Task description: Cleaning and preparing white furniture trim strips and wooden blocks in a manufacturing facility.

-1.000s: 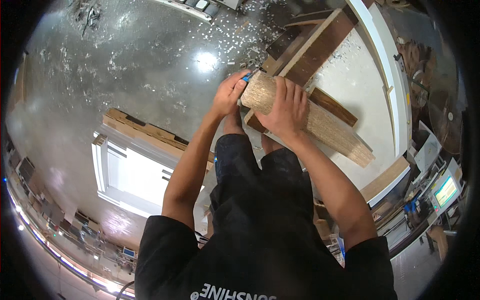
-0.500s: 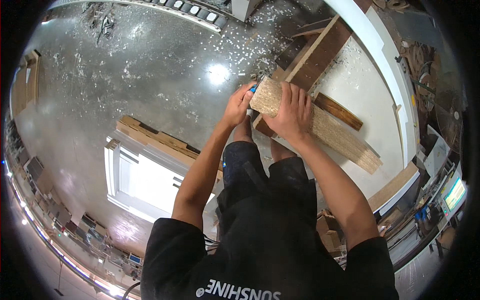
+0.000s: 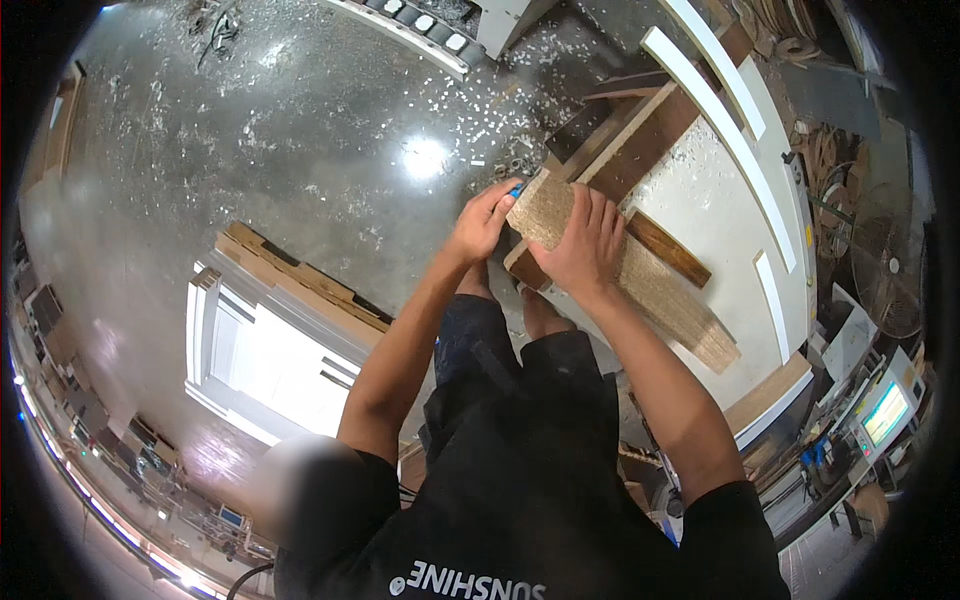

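A long speckled chipboard strip (image 3: 680, 310) slants from the middle of the view down to the right, over a pale table surface. My right hand (image 3: 588, 245) is closed over its upper end, fingers across the far side and thumb near. At that end, my left hand (image 3: 482, 222) is closed around a small blue tool (image 3: 516, 190), held against the board's corner. Its kind is mostly hidden by my fingers. Beside the strip lies a dark brown wooden block (image 3: 668, 247). Brown boards (image 3: 640, 135) stretch beyond my hands.
White strips (image 3: 725, 135) lie along the table's right side. A stack of white panels (image 3: 290, 365) with cardboard edging stands at left. White scraps (image 3: 480, 125) litter the floor near a roller conveyor (image 3: 430, 28). A fan (image 3: 888, 262) and a lit screen (image 3: 886, 412) are at right.
The whole view has shifted a little. Both hands keep their hold at the chipboard's upper end, and the strip's lower end sits slightly lower and further left in the picture.
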`<state>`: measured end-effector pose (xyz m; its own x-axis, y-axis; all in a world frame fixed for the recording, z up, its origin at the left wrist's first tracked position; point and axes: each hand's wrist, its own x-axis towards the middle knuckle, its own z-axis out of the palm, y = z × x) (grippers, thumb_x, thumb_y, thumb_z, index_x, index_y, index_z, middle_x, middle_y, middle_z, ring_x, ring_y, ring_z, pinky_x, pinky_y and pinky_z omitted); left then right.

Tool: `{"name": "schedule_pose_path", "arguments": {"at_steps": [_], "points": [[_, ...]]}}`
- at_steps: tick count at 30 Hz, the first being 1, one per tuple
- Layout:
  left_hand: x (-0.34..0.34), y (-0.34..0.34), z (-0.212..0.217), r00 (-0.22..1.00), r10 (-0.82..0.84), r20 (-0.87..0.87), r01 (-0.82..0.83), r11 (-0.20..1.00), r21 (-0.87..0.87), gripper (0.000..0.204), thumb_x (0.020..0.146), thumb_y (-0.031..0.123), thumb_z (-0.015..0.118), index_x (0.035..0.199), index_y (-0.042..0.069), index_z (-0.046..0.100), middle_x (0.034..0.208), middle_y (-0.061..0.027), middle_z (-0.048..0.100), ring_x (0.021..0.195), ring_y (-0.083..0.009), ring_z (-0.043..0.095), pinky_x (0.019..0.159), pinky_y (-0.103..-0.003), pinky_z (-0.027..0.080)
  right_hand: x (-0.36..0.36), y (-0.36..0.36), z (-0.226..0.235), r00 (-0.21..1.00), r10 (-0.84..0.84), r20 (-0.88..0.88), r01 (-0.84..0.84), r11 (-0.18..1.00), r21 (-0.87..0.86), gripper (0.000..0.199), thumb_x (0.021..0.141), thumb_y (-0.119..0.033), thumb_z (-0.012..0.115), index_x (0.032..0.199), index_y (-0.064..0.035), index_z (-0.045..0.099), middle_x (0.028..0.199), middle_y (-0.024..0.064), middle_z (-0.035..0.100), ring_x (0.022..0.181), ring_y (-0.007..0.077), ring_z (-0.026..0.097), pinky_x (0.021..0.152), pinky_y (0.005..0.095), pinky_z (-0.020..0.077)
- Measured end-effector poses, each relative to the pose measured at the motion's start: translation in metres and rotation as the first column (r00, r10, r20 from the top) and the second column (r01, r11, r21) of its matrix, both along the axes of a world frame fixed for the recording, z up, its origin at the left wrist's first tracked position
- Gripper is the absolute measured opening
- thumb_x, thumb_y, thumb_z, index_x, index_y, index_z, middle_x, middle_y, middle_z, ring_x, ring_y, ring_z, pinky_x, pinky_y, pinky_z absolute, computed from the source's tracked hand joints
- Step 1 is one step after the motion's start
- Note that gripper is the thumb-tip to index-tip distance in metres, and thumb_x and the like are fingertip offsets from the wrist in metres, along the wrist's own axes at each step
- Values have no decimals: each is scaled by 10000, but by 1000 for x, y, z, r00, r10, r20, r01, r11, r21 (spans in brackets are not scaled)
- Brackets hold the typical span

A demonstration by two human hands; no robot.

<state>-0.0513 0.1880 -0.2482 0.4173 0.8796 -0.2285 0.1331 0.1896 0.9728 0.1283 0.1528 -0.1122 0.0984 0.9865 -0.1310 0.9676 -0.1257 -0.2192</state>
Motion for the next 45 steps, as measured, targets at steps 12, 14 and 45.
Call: {"name": "schedule_pose_path", "arguments": {"at_steps": [12,14,45], "points": [[2,8,15,992,-41,-115,44,999,22,438,1141,324,493,1414,22,654,1399,-249,682,1329,-448,622,1120,-474,491,3,2,-6,999,18,42,-19,1000,9,985,718,-456,920,1471,-36,442,1353,179,549,1251,392,537,1051,539,420],[5,18,17,992,-62,-110,67,997,49,431,1144,311,492,1416,18,651,1389,-239,692,1307,-434,641,1111,-469,495,1,-3,-3,999,13,51,-14,1000,23,990,723,-458,921,1475,-36,436,1357,183,545,1258,398,531,1057,544,411],[39,72,91,950,-52,-308,86,992,96,446,1161,344,492,1405,-1,633,1084,-138,687,967,-220,647,865,-391,516,15,-25,25,944,-65,-325,122,980,157,1094,696,-350,949,1563,37,406,1528,231,461,1447,421,433,1249,586,297]]}}
